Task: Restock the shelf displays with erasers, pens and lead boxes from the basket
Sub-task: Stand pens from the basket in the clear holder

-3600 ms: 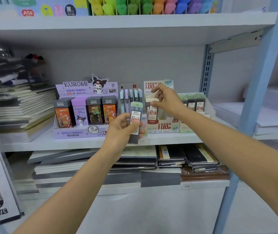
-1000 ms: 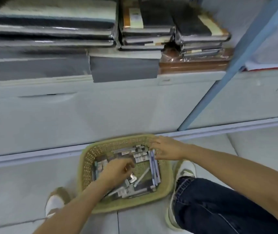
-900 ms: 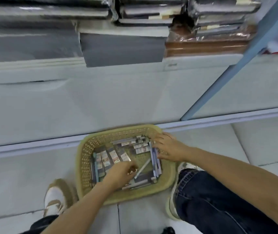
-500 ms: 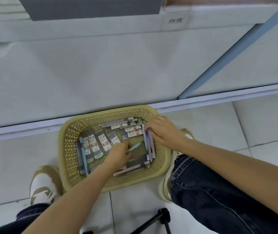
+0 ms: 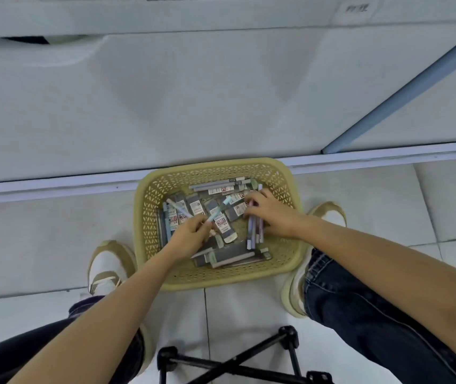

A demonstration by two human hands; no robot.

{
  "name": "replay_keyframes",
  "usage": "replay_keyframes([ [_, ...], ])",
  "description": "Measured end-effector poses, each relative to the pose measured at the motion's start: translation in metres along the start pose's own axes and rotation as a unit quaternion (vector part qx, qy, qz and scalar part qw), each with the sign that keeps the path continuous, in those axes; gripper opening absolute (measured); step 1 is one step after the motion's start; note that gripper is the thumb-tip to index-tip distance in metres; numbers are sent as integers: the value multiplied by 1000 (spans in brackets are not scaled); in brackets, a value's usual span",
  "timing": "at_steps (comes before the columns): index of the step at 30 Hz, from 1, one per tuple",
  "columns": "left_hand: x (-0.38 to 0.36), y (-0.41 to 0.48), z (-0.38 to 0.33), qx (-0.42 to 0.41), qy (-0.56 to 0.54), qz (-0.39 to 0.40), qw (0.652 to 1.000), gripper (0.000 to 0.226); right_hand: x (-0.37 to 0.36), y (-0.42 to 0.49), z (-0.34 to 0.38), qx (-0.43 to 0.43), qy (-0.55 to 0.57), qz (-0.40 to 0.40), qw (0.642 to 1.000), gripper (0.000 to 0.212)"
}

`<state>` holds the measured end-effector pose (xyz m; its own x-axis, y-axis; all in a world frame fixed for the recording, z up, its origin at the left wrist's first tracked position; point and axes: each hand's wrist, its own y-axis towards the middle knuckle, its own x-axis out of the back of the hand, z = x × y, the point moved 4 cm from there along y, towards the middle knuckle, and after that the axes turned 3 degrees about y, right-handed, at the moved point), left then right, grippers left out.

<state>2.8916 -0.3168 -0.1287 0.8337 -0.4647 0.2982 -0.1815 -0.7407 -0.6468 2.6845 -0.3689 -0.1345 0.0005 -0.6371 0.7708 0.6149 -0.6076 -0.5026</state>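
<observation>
Hands are down in the basket [image 5: 221, 282] — this is the picking-up step, getting more stock for the shelf. The basket sits on the floor [image 5: 55, 245], its far edge right up against the bottom of the shelf unit [image 5: 221, 92].

The left grip [image 5: 190, 231] pinches two pens, a teal pen [image 5: 221, 207] and a white pen [image 5: 178, 207]. They stick out like a V over the lead boxes [image 5: 222, 223] in the middle of the basket. The right grip [image 5: 271, 214] is bent down on a bunch of pens [image 5: 254, 234] by the basket's right wall. I cannot tell if it grasps them or just rests on them.

Next, I think, both grips need to lift straight up and out, holding tight so no pen drops.

Room is small down low — a left shoe [image 5: 107, 264] is near the basket's left wall, a right shoe [image 5: 329, 214] is just beside its right wall, and a black stand [image 5: 235, 364] is on the floor behind its near edge. Over the basket only the two arms show.
</observation>
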Motion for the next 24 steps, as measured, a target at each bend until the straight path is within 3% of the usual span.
replay_keyframes([
  [3, 7, -2, 2, 14, -46, -29, 998, 20, 10, -4, 5, 6, 100, -120, 988, 42],
  [6, 11, -3, 4, 21, -60, -38, 997, 16, 12, -15, 1, -130, 129, -263, 947, 31],
  [8, 10, -3, 6, 30, -70, -41, 996, 16, -5, -15, 3, -255, 217, -218, 917, 48],
  [10, 7, -3, 9, 37, -75, -42, 996, 17, -25, -8, 14, -310, 282, -141, 897, 73],
  [13, 6, -3, 11, 40, -79, -43, 995, 19, -33, 3, 24, -336, 326, -187, 864, 73],
  [17, 7, -2, 13, 45, -81, -43, 995, 20, -33, 7, 23, -303, 388, -217, 843, 63],
  [21, 5, 1, 7, 66, -161, -56, 983, 20, -15, 4, 25, -246, 473, -228, 815, 61],
  [24, -1, 4, -9, 81, -256, -54, 962, 32, 0, 3, 41, -179, 463, -156, 854, 41],
])
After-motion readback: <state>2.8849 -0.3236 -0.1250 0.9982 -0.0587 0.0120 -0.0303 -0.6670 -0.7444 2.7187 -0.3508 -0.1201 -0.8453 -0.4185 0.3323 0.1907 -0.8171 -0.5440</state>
